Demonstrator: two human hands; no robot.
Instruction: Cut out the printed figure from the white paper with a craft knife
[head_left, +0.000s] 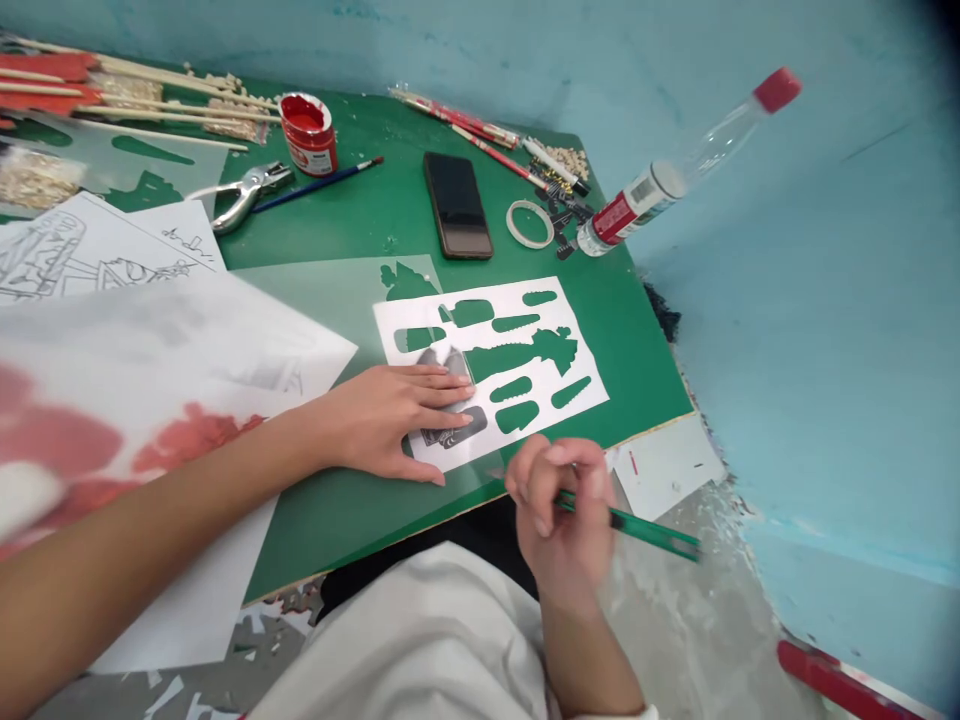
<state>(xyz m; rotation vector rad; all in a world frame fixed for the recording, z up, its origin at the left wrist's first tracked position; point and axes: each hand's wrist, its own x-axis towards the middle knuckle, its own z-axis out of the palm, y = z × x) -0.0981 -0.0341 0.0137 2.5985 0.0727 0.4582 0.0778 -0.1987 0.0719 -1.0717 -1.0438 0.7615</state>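
A white paper sheet (592, 385) with several shapes cut out of it lies on the green table, which shows through the holes. My left hand (390, 415) rests flat with fingers stretched over the sheet's left part, on dark grey printed pieces (465, 430) and a clear film that it partly covers. Just off the sheet's near edge, my right hand (562, 500) is closed around a green craft knife (652, 533). The blade end points left toward the sheet and is blurred. Under the cut sheet's left side lies a translucent sheet (322, 285).
Behind the sheet lie a phone (457, 205), a tape roll (529, 224) and a tilted plastic bottle (637, 205). Back left are a red paint jar (307, 135), a brush (319, 184), a hole punch (244, 190) and wooden sticks (180, 112). Drawings (97, 250) cover the left; a wall stands right.
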